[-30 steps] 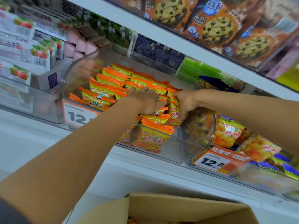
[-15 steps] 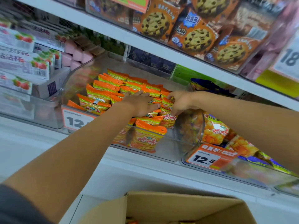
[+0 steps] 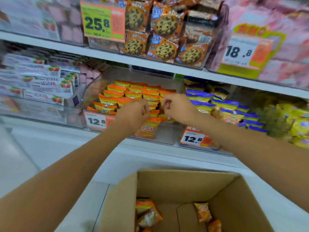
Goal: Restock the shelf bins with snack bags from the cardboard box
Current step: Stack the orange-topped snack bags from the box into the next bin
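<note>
Rows of orange snack bags [image 3: 117, 96] fill a clear shelf bin [image 3: 91, 91] on the middle shelf. My left hand [image 3: 135, 113] and my right hand [image 3: 175, 106] hover side by side just in front of the bin's middle, over the front bags. Their fingers are loosely curled and I see nothing held in either. One orange bag [image 3: 147, 129] stands upright against the bin's front wall. Below me sits the open cardboard box [image 3: 175, 183], with a few orange snack bags [image 3: 147, 213] on its bottom.
To the right is a bin of blue-topped bags [image 3: 217, 104], then yellow bags [image 3: 297, 121]. Strawberry-print boxes [image 3: 46, 84] fill the bin to the left. Cookie packs [image 3: 163, 39] sit on the shelf above. Price tags [image 3: 96, 121] reading 12.8 hang on the bin fronts.
Both hands have lifted off the orange bags and drawn back a little from the bin, fingers now curled. My view has pulled back, showing the upper shelf and the box's inside.
</note>
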{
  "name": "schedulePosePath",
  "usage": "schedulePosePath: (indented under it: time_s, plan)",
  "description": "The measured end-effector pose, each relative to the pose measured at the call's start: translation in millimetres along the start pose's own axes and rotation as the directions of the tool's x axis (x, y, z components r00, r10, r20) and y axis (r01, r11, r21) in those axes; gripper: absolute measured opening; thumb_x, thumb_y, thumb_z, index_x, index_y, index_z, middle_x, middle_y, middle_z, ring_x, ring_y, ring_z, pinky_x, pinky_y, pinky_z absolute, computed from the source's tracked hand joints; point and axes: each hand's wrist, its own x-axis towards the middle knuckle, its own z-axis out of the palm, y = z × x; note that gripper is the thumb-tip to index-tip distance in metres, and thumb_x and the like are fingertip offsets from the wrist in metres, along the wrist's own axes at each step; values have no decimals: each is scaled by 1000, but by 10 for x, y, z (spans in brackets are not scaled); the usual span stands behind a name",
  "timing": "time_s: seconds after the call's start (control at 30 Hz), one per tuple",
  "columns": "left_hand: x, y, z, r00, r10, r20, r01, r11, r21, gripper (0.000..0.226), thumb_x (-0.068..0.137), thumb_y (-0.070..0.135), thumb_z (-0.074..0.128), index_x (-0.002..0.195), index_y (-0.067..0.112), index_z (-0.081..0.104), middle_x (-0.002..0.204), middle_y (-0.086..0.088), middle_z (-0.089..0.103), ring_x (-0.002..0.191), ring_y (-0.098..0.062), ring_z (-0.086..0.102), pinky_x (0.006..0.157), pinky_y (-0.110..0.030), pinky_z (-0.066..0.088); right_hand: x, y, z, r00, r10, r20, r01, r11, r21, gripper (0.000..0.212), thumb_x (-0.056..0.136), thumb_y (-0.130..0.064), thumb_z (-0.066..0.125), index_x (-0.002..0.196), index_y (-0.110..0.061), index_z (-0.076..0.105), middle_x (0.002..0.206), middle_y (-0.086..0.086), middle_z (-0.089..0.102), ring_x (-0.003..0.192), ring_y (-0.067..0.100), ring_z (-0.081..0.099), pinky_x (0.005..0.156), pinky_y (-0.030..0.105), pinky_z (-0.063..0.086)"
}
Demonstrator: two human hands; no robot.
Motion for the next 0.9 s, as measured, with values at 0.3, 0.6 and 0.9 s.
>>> schedulePosePath:
  time_s: [0.3,0.6,0.9]
  plan:
    - [-1179,416,701,932,-135,338,159,986,-44,5,91,28,58,87,25,60,82,5,64,80,-19,59,68,-31,46,-1531,595,388,971,220,93,-236,944,230,14,78,4,59,86,-6,66,79,4,62,71,17,56,66,29,44]
    - [-1919,176,2163,739,-307,600,349,936,50,5,93,24,61,96,21,62,101,0,64,88,-15,59,78,-36,53,-2812,1528,1364,805,409,430,-515,842,162,15,86,-7,62,95,-17,67,88,-7,60,84,9,57,73,21,43]
    - [-2426,-669,3195,569,-483,666,425,866,264,55,85,25,70,135,20,46,127,-10,60,111,-32,59,90,-44,53,-3225,1854,2164,607,440,661,-670,731,130,15,84,-3,61,91,-15,67,91,3,66,90,21,63,79,34,51]
